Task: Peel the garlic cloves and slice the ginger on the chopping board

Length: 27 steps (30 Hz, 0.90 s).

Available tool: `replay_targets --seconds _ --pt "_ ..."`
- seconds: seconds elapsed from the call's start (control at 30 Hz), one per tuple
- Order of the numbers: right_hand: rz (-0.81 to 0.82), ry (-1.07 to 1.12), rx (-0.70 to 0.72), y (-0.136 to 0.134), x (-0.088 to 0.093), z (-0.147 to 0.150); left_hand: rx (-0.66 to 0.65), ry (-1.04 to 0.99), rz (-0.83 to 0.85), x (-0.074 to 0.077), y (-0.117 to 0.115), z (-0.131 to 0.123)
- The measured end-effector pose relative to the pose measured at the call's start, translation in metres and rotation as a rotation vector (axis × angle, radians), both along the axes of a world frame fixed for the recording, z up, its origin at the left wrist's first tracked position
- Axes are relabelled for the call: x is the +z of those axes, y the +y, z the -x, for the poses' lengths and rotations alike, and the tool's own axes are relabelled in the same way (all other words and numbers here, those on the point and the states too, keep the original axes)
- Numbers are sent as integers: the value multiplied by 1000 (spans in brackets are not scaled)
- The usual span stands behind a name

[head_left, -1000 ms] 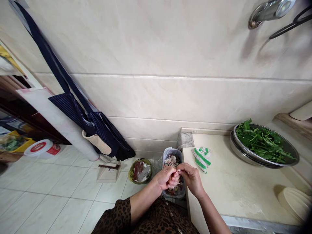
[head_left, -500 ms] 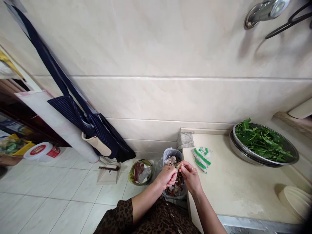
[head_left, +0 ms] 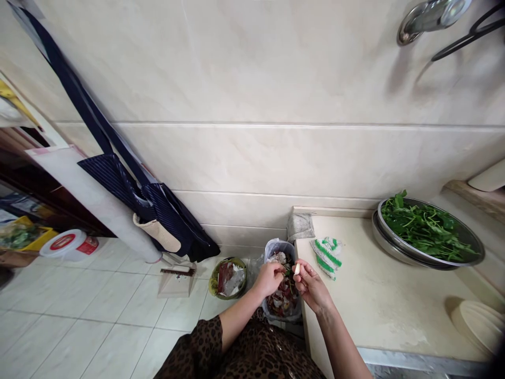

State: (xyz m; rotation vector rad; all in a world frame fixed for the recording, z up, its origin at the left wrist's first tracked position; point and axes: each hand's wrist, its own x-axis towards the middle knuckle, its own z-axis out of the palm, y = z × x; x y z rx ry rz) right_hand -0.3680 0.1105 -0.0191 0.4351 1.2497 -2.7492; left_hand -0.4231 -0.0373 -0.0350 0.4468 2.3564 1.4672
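Over the waste bin [head_left: 272,247], my right hand [head_left: 314,290] pinches a small pale garlic clove [head_left: 297,269] between thumb and fingers. Beside it, a short gap to the left, my left hand [head_left: 269,279] has its fingertips drawn together; whatever they hold, if anything, is too small to make out. Below both hands, the lined bin contains scraps and peelings. A green and white cloth [head_left: 327,257] lies on the counter just right of my right hand.
Leafy greens [head_left: 428,229] fill a metal colander on the cream counter [head_left: 366,300]. A grey cloth [head_left: 300,227] hangs at the counter's corner. Left of the bin stand a small waste basket [head_left: 228,279] and a dustpan [head_left: 175,284]. A dark apron [head_left: 158,210] hangs on the wall.
My hands have moved apart from each other. The clove now shows clearly in my right fingers, and my right hand has turned slightly upward.
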Motion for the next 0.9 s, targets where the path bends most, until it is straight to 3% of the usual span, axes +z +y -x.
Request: replay_targets --seconds 0.27,0.47,0.67,0.77,0.9 --pt "-231 60 -125 -8 6 0 -31 -181 -295 33 7 -13" --pt "-454 138 -100 -11 15 -1 -5 -193 -257 37 7 -13" --pt "-540 199 -133 -17 21 -1 29 -127 -251 36 6 -14" --pt "-536 217 -130 -19 23 -1 74 -125 -261 32 6 -14" --pt "-342 158 -111 -21 21 0 91 -129 -278 26 6 -14"
